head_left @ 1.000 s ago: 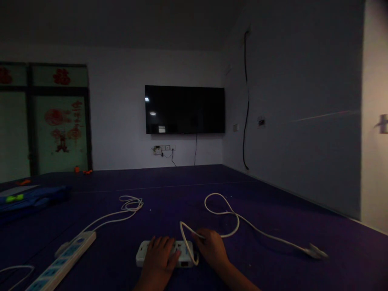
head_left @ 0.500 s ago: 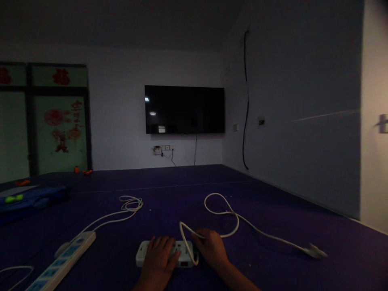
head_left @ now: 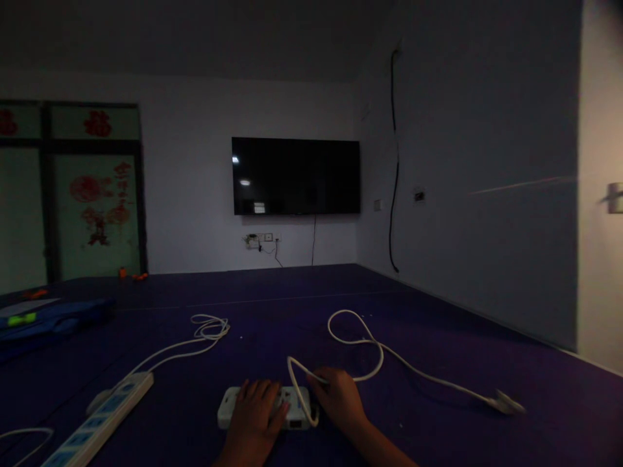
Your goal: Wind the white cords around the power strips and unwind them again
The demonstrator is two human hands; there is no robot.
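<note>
White and blue on deep purple, under my hands.
The oblong plastic power strip (head_left: 228, 405) beneath my left hand (head_left: 257, 415) is white, with a dark rectangle on its near edge; the long, looping cord (head_left: 346, 311) in my right hand (head_left: 338, 395) is plain white too. To my left, a long white plastic socket strip (head_left: 104, 415) repeats light-blue panels. The broad flat surface (head_left: 292, 292) is purple, crossed by a thin pale line; the crumpled blue fabric (head_left: 73, 316) carries a bright yellow-green patch (head_left: 22, 319). Red characters and motifs pattern the pale-green, dark-framed door panel (head_left: 73, 227).
</note>
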